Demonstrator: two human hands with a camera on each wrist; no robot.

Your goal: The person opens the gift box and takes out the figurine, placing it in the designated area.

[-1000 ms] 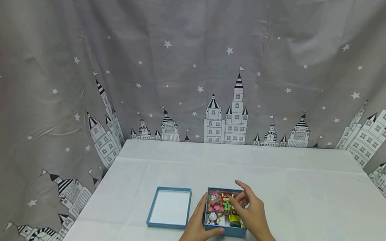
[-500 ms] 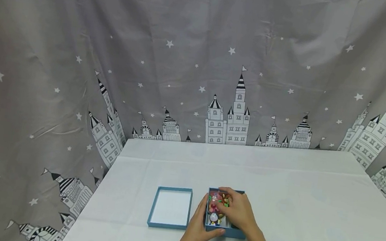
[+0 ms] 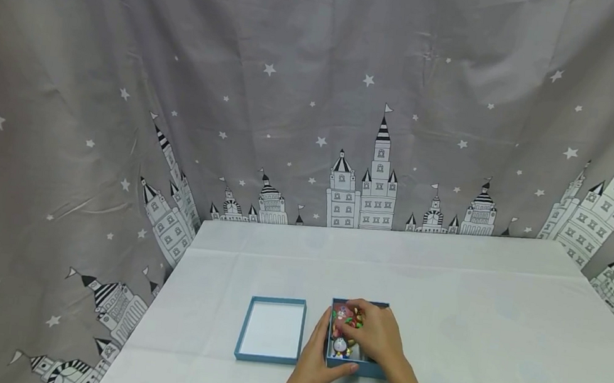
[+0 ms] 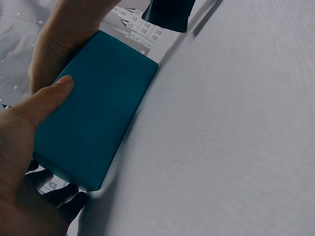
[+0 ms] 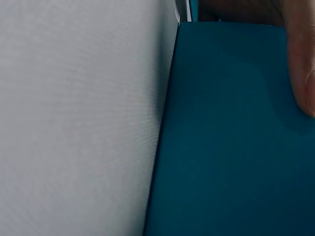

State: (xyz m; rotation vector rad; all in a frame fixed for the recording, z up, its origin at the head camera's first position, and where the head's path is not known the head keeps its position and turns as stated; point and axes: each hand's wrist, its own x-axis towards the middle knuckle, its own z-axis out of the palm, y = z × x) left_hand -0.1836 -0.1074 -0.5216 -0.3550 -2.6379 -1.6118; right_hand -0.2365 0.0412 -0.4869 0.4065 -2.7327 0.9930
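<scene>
"What are we seeing the left hand [image 3: 315, 366] doing?"

"It is gripping the blue box [image 3: 372, 371], its thumb pressing on the near wall and its fingers lying along the left side. The box is resting on the white table [image 3: 467, 330], its top facing up."

"And the right hand [image 3: 381, 337]?"

"It is hanging over the right part of the box, its thumb and fingertips pointing in beside a pink figure [image 3: 341, 314]. We are not managing to tell whether they are pinching it. The two hands are working apart from each other."

"What else are we spotting inside?"

"A blue-and-white figure [image 3: 340, 346] is sitting in the near left corner; the right hand is covering much of the rest."

"And around the box?"

"A shallow blue-rimmed tray [image 3: 271, 331] is lying to its left, and a grey curtain [image 3: 301, 39] is hanging behind the table, showing castles and stars."
</scene>
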